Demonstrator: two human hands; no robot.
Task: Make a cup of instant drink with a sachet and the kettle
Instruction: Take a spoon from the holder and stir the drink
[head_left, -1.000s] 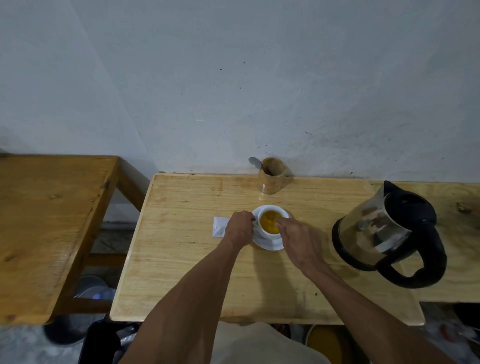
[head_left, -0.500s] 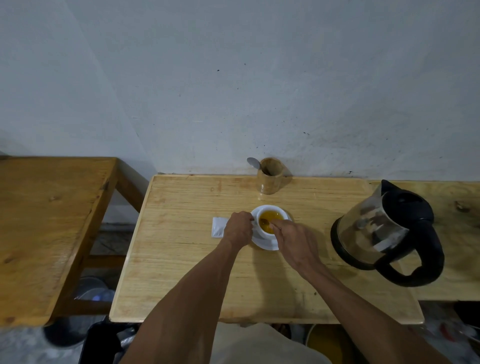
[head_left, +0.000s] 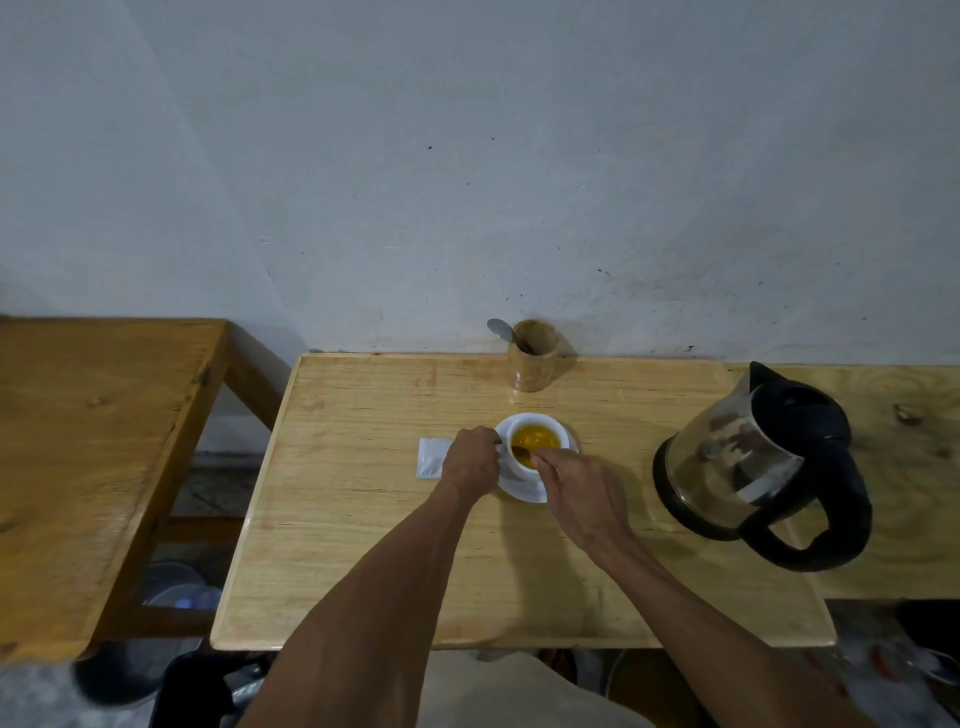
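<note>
A white cup (head_left: 550, 430) of yellow-orange drink stands on a white saucer (head_left: 522, 488) in the middle of the light wooden table (head_left: 363, 545). My left hand (head_left: 469, 460) grips the cup's left side at the handle. My right hand (head_left: 582, 491) pinches a spoon (head_left: 521, 453) whose bowl dips into the drink at the near rim. A white sachet (head_left: 430, 458) lies flat just left of my left hand. The glass kettle (head_left: 748, 457) with black lid and handle stands on the right.
A wooden holder (head_left: 532, 356) with a metal spoon (head_left: 500, 329) in it stands against the wall behind the cup. A darker wooden table (head_left: 88, 441) is at the left, with a gap between. Clutter lies on the floor below.
The spoon tip in my right hand has shifted leftward inside the cup. My left hand has stayed on the cup. The view has tilted slightly.
</note>
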